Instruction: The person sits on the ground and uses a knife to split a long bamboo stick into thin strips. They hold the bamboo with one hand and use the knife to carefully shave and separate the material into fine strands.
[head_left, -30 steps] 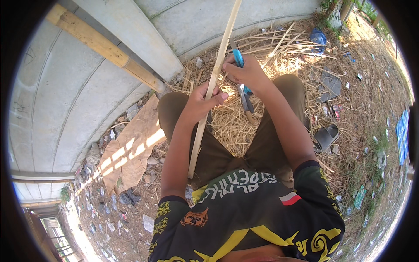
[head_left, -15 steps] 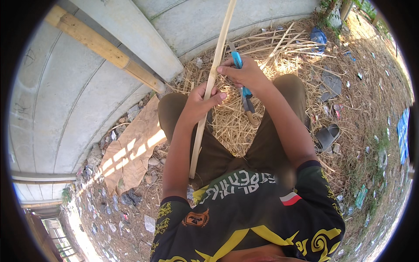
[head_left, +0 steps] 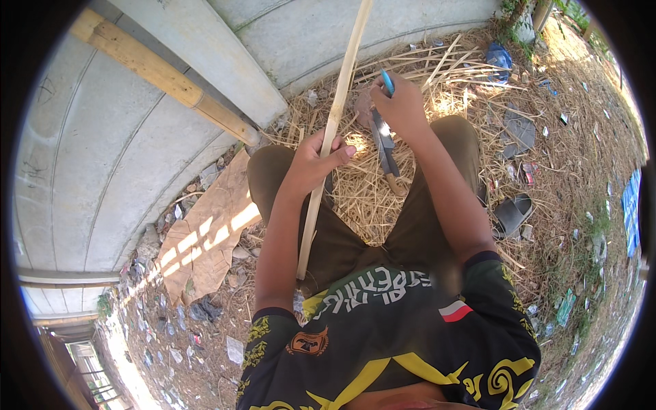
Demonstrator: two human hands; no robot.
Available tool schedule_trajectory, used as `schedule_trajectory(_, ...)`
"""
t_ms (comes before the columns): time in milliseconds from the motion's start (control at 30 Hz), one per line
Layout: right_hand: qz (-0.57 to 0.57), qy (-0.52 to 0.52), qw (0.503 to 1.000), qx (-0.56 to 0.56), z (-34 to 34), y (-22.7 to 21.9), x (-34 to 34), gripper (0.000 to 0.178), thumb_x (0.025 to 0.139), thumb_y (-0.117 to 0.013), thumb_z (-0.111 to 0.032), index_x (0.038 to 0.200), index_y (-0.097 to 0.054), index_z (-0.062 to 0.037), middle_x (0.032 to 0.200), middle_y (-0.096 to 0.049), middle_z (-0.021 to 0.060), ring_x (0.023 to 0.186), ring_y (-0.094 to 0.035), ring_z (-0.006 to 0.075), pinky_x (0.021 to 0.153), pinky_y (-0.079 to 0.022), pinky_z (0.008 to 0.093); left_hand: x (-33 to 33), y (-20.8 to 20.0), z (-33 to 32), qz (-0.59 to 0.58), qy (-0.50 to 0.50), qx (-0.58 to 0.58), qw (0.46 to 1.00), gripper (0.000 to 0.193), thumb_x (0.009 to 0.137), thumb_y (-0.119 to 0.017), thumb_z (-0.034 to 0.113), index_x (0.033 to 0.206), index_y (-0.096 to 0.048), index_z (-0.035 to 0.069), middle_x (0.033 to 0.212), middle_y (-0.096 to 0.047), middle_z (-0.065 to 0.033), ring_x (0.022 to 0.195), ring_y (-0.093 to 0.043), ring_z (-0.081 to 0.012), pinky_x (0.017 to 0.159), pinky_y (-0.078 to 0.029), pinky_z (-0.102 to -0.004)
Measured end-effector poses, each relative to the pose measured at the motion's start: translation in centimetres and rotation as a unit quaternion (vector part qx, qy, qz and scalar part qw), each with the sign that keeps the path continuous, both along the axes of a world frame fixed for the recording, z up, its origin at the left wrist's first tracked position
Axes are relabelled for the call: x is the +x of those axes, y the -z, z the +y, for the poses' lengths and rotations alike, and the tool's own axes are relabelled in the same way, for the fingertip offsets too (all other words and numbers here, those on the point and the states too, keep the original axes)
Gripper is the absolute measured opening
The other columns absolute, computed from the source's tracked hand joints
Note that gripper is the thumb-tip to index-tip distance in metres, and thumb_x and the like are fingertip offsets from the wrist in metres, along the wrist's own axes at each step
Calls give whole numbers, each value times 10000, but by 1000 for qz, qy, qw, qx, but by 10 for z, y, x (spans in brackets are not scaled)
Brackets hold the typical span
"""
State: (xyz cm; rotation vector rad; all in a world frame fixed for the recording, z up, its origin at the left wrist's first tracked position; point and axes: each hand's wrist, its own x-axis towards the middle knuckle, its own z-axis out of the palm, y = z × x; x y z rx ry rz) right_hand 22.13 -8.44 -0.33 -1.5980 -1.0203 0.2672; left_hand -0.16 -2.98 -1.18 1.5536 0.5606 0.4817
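A long pale bamboo strip [head_left: 344, 78] slants up from beside my left thigh past the top of the view. My left hand [head_left: 316, 162] is closed around it at about its middle. To the right of the strip, and apart from it, my right hand [head_left: 401, 104] is closed on a blue-handled cutter knife [head_left: 388, 83]; only one blue end shows, and its blade cannot be made out. Below that hand a larger knife [head_left: 384, 143] with a dark blade lies between my knees, over the shavings, with a light brown handle end.
Bamboo shavings [head_left: 362, 212] cover the ground between my legs. Several split strips [head_left: 444, 65] lie ahead by the concrete wall [head_left: 301, 41]. At left are a bamboo pole [head_left: 157, 72] and flattened cardboard [head_left: 198, 256]; a dark sandal [head_left: 512, 214] lies at right.
My right hand has moved away from the strip, to the right and slightly up, turning the cutter knife. The larger knife below is more exposed. My left hand and the strip have hardly moved.
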Motion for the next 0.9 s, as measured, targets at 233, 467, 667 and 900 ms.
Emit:
schedule_trajectory(233,-3,45,999,10,-16,-20,20,292,930,-695,-225,1172,-730,-65,658,-608,36,593,-597,102,547,-452,299,2,2,-1,-2,-27,23,999,315,1033,-617,322,846,-549,78,743,-562,18,699,-576,-91,653,-479,-270)
schedule_trajectory(467,-137,-122,981,-59,-13,-17,-3,499,909,-772,-334,1328,-647,-94,689,-638,59,590,-565,138,568,-446,332,7,12,-1,80,-25,133,988,429,1093,-475,378,838,-556,43,689,-550,-14,639,-554,-112,624,-452,-287)
schedule_trajectory(667,-173,-99,980,-25,-10,-15,-12,349,934,-745,-316,1164,-718,-54,671,-629,95,580,-581,159,566,-461,340,5,5,-6,103,-34,157,982,444,1086,-487,393,833,-566,37,677,-554,-10,636,-552,-103,611,-436,-285)
schedule_trajectory(900,-100,-44,994,-1,-6,-12,-14,236,955,-704,-283,992,-736,-52,693,-653,136,619,-653,280,591,-492,380,6,7,-7,127,-12,150,980,439,1088,-484,396,846,-565,39,681,-557,-10,639,-546,-98,614,-439,-285)
